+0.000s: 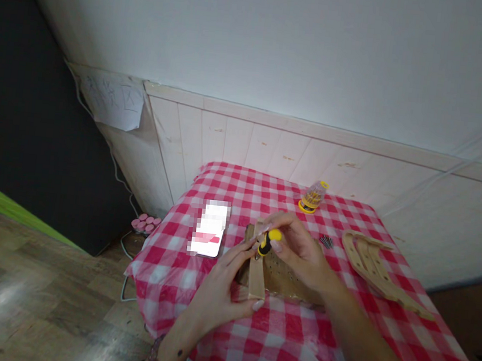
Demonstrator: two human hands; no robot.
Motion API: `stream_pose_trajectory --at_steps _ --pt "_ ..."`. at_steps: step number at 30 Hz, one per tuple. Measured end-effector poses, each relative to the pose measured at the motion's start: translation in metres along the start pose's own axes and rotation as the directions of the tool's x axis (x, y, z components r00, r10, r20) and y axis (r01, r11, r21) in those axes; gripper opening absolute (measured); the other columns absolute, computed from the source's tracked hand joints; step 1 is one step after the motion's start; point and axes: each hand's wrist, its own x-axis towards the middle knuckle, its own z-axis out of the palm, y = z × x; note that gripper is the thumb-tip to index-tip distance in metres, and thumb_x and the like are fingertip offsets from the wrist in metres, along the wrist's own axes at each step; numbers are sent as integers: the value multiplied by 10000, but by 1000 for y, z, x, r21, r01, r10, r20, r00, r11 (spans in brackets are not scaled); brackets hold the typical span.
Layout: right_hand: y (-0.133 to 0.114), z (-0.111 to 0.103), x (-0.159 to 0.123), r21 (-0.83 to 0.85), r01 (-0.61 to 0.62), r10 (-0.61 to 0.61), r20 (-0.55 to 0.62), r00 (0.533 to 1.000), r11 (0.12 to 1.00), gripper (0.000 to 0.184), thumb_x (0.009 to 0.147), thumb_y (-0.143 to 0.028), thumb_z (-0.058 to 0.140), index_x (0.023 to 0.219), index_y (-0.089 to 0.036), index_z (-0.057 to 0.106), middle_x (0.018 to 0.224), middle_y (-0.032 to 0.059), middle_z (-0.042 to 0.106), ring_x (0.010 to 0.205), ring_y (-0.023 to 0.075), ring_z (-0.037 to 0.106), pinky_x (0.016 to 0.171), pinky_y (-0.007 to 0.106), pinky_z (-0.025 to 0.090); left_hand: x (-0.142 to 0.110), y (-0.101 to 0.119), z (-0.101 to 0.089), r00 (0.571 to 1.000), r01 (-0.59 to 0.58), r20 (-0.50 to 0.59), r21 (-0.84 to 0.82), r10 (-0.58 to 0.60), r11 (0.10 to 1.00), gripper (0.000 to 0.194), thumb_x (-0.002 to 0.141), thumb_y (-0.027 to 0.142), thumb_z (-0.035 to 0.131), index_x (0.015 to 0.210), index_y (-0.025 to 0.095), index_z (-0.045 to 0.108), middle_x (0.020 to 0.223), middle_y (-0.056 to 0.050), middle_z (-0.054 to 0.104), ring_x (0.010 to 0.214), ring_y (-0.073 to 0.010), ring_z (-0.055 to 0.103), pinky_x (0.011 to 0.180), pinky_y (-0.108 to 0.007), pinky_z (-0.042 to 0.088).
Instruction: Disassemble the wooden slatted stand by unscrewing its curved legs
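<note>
My right hand is closed round the handle of a yellow and black screwdriver, tilted with its tip down at a narrow light wooden bar. Around that bar my left hand is wrapped, thumb at the near end and fingers along the far part by the screwdriver. Beneath both hands lies a brown board with small holes, partly covered by the bar and my right hand. Just right of my right hand, several dark screws rest in a small bunch on the cloth.
A lit phone lies left of my hands. At the back stands a clear container of bits with yellow ends. Curved wooden pieces with holes lie on the right of the red checked tablecloth. Behind is a panelled wall.
</note>
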Motion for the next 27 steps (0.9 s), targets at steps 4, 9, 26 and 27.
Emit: stream_pose_trajectory --at_steps 4,9,26,27 --pt "-8 -6 0 -89 -43 45 24 999 995 209 981 -438 638 1039 -284 508 994 32 620 961 202 643 830 371 545 0 1 0 1000 2 3 -19 -2 1000 756 847 518 733 1501 275 441 1595 -126 449 1461 -363 435 1200 -578 367" --pt "-7 -3 -1 -184 -52 50 -11 999 982 284 997 -476 599 1192 -306 483 959 19 638 882 191 651 784 353 547 -1 -1 0 1000 3 -1 -14 -3 1000 753 850 524 730 1504 281 447 1582 -125 464 1452 -361 447 1192 -574 380" --pt "-13 -5 0 -257 -119 122 -5 993 959 305 1060 -484 443 1155 -284 652 1091 65 704 992 233 654 888 395 503 -1 1 0 1000 13 -9 -10 -13 1000 752 854 542 729 1496 262 455 1592 -141 454 1465 -361 433 1203 -584 360" --pt "-13 -6 2 -264 -120 121 -11 993 957 274 1039 -489 499 1117 -278 654 1045 60 705 949 229 655 850 383 507 -1 1 0 1000 14 -10 -10 -14 1000 749 853 539 730 1493 262 458 1588 -141 459 1461 -361 438 1200 -585 365"
